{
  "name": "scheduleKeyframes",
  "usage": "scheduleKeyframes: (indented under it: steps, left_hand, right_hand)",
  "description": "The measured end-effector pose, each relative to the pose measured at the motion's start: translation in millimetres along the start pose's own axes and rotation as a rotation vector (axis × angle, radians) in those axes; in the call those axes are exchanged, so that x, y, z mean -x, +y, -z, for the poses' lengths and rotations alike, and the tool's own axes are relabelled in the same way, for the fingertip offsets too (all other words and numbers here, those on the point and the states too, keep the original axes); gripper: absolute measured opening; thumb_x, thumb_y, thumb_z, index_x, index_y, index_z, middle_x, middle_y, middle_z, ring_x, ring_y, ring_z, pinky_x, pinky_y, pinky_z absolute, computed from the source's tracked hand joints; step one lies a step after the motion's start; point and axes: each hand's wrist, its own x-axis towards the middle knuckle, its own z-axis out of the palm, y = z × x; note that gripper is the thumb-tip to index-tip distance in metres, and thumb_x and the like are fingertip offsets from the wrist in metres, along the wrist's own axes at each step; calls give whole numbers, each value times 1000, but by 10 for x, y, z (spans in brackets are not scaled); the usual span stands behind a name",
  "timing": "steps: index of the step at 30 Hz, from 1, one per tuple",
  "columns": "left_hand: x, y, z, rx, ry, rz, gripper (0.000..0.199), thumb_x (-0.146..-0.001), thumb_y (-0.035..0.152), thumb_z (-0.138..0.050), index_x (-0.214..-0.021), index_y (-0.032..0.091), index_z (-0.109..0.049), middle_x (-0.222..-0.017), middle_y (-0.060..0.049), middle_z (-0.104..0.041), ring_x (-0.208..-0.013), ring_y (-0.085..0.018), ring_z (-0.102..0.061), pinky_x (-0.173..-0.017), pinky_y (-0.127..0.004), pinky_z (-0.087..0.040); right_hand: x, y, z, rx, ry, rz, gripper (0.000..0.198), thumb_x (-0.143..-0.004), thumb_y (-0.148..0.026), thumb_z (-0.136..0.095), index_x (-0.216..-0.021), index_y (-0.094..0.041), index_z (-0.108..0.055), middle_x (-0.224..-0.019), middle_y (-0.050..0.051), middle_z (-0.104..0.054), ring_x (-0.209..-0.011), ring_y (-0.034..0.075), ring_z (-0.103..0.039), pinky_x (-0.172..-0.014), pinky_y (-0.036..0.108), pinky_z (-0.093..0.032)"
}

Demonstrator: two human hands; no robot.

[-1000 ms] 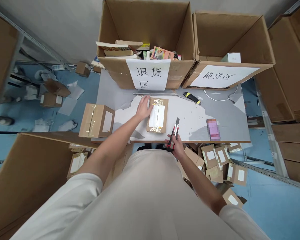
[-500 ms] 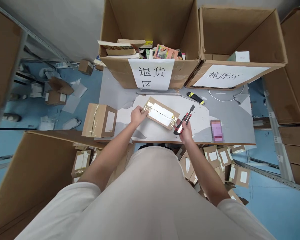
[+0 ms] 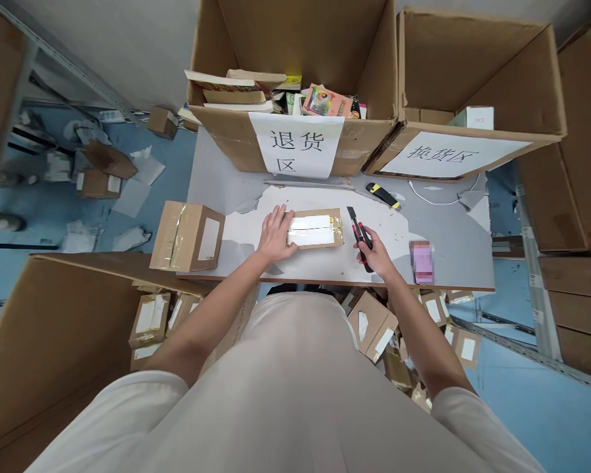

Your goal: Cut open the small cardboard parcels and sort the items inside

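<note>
A small, flat cardboard box (image 3: pixel 311 228) with a white label and clear tape lies on the table. My left hand (image 3: pixel 274 235) rests on its left end with the fingers stretched out and the thumb spread, covering that end. In my right hand (image 3: pixel 374 253) is a black and red utility knife (image 3: pixel 360 235), its tip pointing up and away from me. The knife is just right of the box, apart from it. Behind it, a yellow and black utility knife (image 3: pixel 383 196) lies on the table.
A taped carton (image 3: pixel 187 236) stands at the table's left end. Two large open cartons with paper signs line the back: one (image 3: pixel 217 135) holds books, the other (image 3: pixel 389 157) a small white box. A pink item (image 3: pixel 422 263) lies right. Several parcels (image 3: pixel 372 322) are below the table.
The small box has been set down flat and straightened. My left hand has gone from gripping its end to lying on it. My right hand has moved off the box, turning the knife more upright.
</note>
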Motion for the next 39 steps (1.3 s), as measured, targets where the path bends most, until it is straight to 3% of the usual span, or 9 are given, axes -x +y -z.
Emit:
scheduleKeyframes:
  steps: [3,7,15,21,27,31,33,37,39]
  left_hand:
    - [-109,52,-19,-92,-78,-73,98,-66,59,-64,-145,12,-30,-150,-21,-31,-140,-41,-23,-113,-57,-6]
    - [-143,97,-71,-125,-56,-22,108,-62,68,-65,-145,9,-30,-142,-23,-41,-133,-40,-33,-113,-56,-7]
    - [-198,88,-103,-83,-39,-31,114,-53,66,-72,-143,7,-33,-137,-22,-44,-129,-40,-36,-115,-54,-7]
    - [-222,108,-116,-80,-24,-10,116,-52,65,-73,-143,6,-33,-135,-22,-45,-125,-40,-38,-114,-54,-10]
    - [-210,89,-137,-101,-16,14,113,-54,65,-71,-143,7,-33,-135,-21,-45,-126,-40,-37,-114,-55,-11]
    - [-203,68,-160,-73,-14,-11,114,-53,65,-72,-143,6,-33,-136,-21,-45,-127,-40,-38,-115,-54,-10]
    - [-210,56,-172,-54,-1,-17,117,-52,68,-72,-144,6,-33,-136,-22,-45,-127,-41,-38,-115,-54,-9]
    - [-189,1,-172,10,55,-70,117,-53,73,-69,-144,8,-33,-141,-23,-42,-133,-41,-34,-116,-55,-7]
    - [-94,-55,-159,61,144,-61,113,-57,74,-66,-144,11,-33,-146,-23,-36,-139,-40,-27,-116,-56,-6]
  right_hand:
    - [81,-15,75,53,-86,-41,71,-84,-42,-55,-148,-32,-27,-94,2,-63,-51,8,-56,-46,25,-50]
    - [94,-42,88,43,-160,-55,69,-84,-37,-55,-149,-33,-30,-91,1,-62,-48,7,-54,-43,23,-48]
    - [-65,-232,222,239,-235,-74,67,-85,-26,-54,-148,-35,-31,-78,-2,-62,-42,7,-52,-38,21,-46]
    - [-24,-400,305,466,-279,12,64,-86,-21,-54,-147,-29,-37,-66,-2,-63,-36,8,-50,-36,22,-45]
    - [172,-309,152,477,-345,-28,62,-86,-25,-54,-146,-28,-39,-57,-3,-62,-36,11,-50,-43,25,-48]
    - [381,-185,43,493,-245,2,63,-84,-25,-55,-145,-29,-41,-72,1,-67,-41,10,-51,-45,23,-47]
    - [514,-154,112,435,-230,-63,62,-85,-29,-53,-146,-33,-39,-78,1,-68,-43,10,-52,-44,24,-47]
    - [675,-63,364,158,-145,-165,71,-81,-42,-59,-146,-32,-33,-82,0,-67,-47,11,-57,-43,26,-49]
    - [600,33,370,21,-3,-127,70,-72,-45,-69,-135,-23,-46,-80,0,-65,-51,12,-59,-47,27,-50]
